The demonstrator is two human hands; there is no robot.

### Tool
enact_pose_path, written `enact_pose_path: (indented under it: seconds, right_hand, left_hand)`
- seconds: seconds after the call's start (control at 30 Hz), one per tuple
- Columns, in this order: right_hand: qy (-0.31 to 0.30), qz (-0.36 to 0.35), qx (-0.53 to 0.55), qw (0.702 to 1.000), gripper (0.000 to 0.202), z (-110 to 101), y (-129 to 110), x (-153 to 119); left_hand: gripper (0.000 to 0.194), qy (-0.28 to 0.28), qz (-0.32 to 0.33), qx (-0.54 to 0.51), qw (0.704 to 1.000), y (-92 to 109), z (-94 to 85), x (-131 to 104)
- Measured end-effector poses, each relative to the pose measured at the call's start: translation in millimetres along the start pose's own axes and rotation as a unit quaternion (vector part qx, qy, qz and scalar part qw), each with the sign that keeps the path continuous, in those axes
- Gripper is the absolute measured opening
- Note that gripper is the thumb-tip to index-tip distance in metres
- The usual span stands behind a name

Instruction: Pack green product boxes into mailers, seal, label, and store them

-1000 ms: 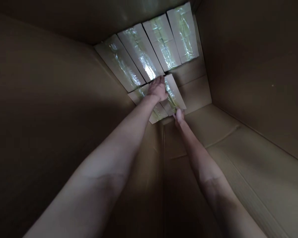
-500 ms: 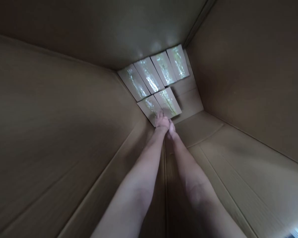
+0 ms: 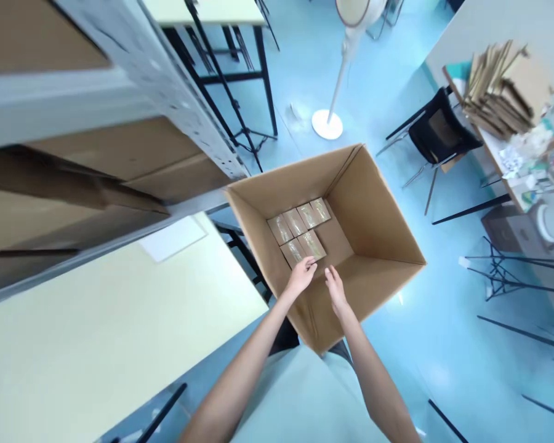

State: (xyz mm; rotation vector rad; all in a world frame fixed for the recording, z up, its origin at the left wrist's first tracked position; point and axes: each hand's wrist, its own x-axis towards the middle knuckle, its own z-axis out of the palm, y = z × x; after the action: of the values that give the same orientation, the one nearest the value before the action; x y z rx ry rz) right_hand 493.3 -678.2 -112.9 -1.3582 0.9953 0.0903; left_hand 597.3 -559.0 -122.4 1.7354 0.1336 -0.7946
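A large open cardboard box (image 3: pixel 388 227) stands in front of me. On its bottom, several small taped boxes (image 3: pixel 307 215) lie in two rows: a longer far row and a nearer row of two at the left. My left hand (image 3: pixel 303 274) hangs over the near side of the big box, with its fingers loosely apart and nothing in them. Beside it, to the right, my right hand (image 3: pixel 335 285) has its fingers stretched out and is also bare. A gap separates the two hands.
At the left are a pale table (image 3: pixel 120 332) with a white sheet (image 3: pixel 173 237) and a metal rack (image 3: pixel 198 138) holding cartons. Beyond the box stands a white fan (image 3: pixel 327 124). To the right are a black chair (image 3: pixel 443 132) and a desk with stacked cardboard (image 3: pixel 503 92).
The view has pulled up and back from deep inside the big box to above it. My hands have risen from the near row of small boxes and moved apart.
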Motion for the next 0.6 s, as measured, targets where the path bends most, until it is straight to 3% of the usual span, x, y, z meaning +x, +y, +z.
enact_pose_path:
  seconds: [0.13, 0.27, 0.47, 0.6]
  right_hand:
    - [-0.049, -0.007, 0.016, 0.999, 0.093, -20.0, -42.9, -89.8]
    - [-0.155, -0.053, 0.024, 0.986, 0.082, -9.7, -65.1, -153.5]
    - [-0.376, -0.115, -0.026, 0.919, 0.074, 22.6, -71.7, -227.6]
    - [-0.477, -0.127, -0.084, 0.866, 0.068, 33.6, -68.5, -275.9]
  left_hand:
    - [0.032, 0.022, 0.076, -0.127, 0.989, 29.0, -38.7, -93.8]
    - [0.037, 0.088, 0.125, -0.207, 0.966, 34.0, -55.9, -187.1]
    - [0.042, 0.19, 0.143, -0.252, 0.938, -0.6, -61.2, -320.5]
    - [0.044, 0.284, 0.144, -0.273, 0.908, -32.1, -64.3, -401.3]
